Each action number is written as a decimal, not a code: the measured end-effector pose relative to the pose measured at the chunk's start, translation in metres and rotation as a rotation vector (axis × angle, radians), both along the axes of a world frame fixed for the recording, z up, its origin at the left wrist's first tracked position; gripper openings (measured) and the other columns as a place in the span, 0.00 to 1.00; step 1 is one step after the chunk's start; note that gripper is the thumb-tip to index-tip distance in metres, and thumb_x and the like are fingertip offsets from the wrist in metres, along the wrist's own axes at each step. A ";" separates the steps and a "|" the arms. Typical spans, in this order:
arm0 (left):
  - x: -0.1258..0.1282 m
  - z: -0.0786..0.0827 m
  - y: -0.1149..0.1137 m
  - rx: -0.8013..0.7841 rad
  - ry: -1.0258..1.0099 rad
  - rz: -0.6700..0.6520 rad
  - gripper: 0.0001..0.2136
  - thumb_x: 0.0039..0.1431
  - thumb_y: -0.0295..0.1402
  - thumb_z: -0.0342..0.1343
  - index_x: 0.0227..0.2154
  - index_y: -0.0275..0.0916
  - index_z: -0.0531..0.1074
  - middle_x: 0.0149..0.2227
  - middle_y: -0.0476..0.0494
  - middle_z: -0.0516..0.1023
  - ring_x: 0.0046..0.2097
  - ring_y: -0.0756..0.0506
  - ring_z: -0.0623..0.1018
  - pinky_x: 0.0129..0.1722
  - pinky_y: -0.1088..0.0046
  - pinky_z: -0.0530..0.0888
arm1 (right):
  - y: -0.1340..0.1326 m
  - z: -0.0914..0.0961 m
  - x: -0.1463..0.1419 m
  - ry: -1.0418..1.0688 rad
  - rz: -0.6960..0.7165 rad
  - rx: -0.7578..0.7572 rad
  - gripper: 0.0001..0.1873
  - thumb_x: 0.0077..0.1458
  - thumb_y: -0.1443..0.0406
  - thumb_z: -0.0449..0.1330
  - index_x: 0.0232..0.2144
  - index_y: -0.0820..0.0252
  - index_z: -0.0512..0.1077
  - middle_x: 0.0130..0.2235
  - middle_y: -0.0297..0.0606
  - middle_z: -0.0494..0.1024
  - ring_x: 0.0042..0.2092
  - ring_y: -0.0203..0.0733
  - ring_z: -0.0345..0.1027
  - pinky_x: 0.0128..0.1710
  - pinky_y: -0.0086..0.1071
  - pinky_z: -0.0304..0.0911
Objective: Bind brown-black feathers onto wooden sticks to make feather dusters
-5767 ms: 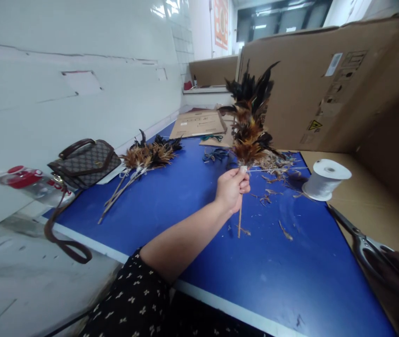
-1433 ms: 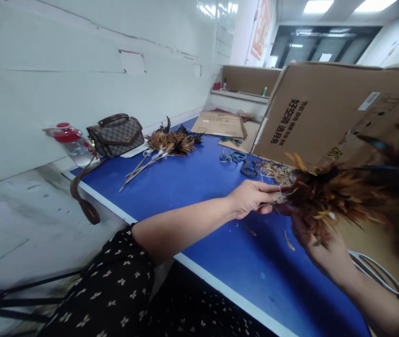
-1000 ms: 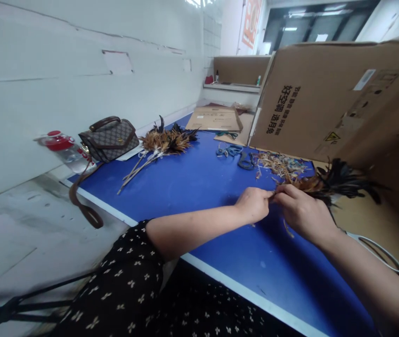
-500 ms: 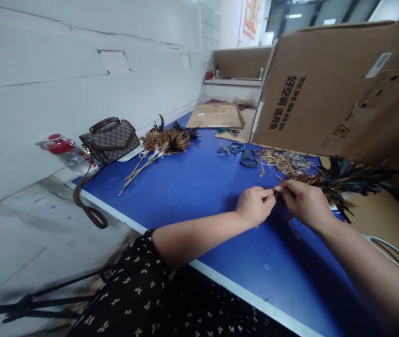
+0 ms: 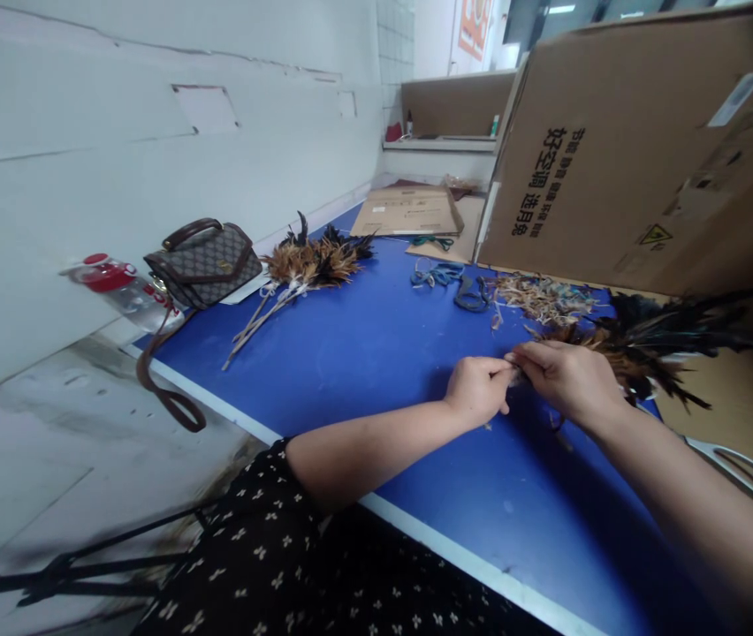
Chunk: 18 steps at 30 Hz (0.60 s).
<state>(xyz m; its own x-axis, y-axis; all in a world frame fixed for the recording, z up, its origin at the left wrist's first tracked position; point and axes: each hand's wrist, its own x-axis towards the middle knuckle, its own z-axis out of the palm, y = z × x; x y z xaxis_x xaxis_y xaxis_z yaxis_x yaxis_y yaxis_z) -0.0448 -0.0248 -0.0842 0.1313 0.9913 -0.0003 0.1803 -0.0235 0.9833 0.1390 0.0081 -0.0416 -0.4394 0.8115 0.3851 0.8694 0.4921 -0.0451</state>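
My left hand (image 5: 477, 389) is closed, its thumb and fingertips pinched together over the blue table (image 5: 350, 353). Against those fingertips, my right hand (image 5: 572, 375) pinches too. Between them shows a small greyish bit (image 5: 517, 374), mostly hidden by the fingers and too small to name. Just behind my right hand lies a bunch of brown and black feathers (image 5: 655, 340); whether that hand touches it I cannot tell. A heap of small feather scraps (image 5: 542, 299) lies beyond the hands.
Feather dusters (image 5: 314, 265) with thin sticks lie at the left, beside a patterned handbag (image 5: 208, 265) and a red-capped bottle (image 5: 121, 287). Blue strips (image 5: 439, 274) and dark scissors handles (image 5: 473, 296) are mid-table. A large cardboard box (image 5: 615, 168) stands at the right.
My fingertips have shifted slightly to the left and stay pinched together. The feathers behind my right hand reach further right, and the view has moved a little.
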 end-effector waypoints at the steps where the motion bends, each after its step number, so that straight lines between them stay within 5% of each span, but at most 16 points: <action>1: 0.001 0.002 0.001 -0.066 -0.056 0.004 0.13 0.73 0.36 0.60 0.34 0.37 0.84 0.19 0.53 0.74 0.20 0.51 0.74 0.25 0.76 0.66 | 0.000 -0.001 0.000 -0.008 0.007 0.003 0.17 0.72 0.54 0.57 0.42 0.48 0.86 0.44 0.38 0.89 0.37 0.45 0.81 0.29 0.34 0.55; 5: 0.005 0.010 0.006 -0.217 -0.255 0.044 0.10 0.68 0.27 0.62 0.28 0.35 0.79 0.24 0.53 0.76 0.22 0.53 0.79 0.25 0.79 0.65 | -0.001 -0.006 -0.003 0.044 0.014 0.024 0.17 0.73 0.54 0.58 0.43 0.48 0.87 0.44 0.38 0.89 0.36 0.44 0.81 0.29 0.34 0.56; 9: 0.004 0.019 0.009 -0.191 -0.312 0.089 0.07 0.67 0.26 0.62 0.32 0.35 0.81 0.26 0.53 0.78 0.23 0.53 0.80 0.25 0.79 0.64 | -0.010 -0.002 -0.007 0.294 0.100 0.064 0.16 0.74 0.55 0.58 0.42 0.51 0.86 0.42 0.40 0.89 0.40 0.47 0.84 0.38 0.36 0.71; 12: 0.002 0.021 0.011 -0.168 -0.340 0.157 0.05 0.68 0.27 0.62 0.35 0.34 0.81 0.24 0.53 0.77 0.22 0.52 0.79 0.23 0.79 0.62 | -0.029 -0.001 -0.008 0.520 0.107 0.281 0.12 0.73 0.58 0.61 0.46 0.54 0.84 0.50 0.47 0.87 0.50 0.52 0.84 0.53 0.44 0.77; 15: -0.001 0.021 0.012 -0.126 -0.326 0.187 0.04 0.67 0.26 0.61 0.34 0.34 0.79 0.20 0.53 0.75 0.22 0.51 0.79 0.23 0.79 0.61 | -0.051 -0.012 -0.009 0.674 -0.092 0.478 0.11 0.71 0.57 0.64 0.43 0.56 0.82 0.49 0.53 0.85 0.53 0.60 0.81 0.58 0.53 0.76; 18: 0.000 0.019 0.010 -0.079 -0.320 0.178 0.03 0.66 0.26 0.62 0.35 0.35 0.78 0.22 0.52 0.76 0.22 0.51 0.79 0.23 0.79 0.63 | -0.059 -0.031 -0.009 0.886 -0.255 0.207 0.18 0.71 0.49 0.64 0.44 0.57 0.80 0.39 0.47 0.84 0.41 0.55 0.81 0.44 0.48 0.79</action>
<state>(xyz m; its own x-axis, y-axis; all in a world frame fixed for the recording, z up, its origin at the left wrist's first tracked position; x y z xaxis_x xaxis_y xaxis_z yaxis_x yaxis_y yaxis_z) -0.0451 -0.0152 -0.0657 -0.0372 0.9972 -0.0648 -0.1423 0.0589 0.9881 0.1299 -0.0509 -0.0723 0.2630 0.7210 0.6411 0.6430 0.3644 -0.6736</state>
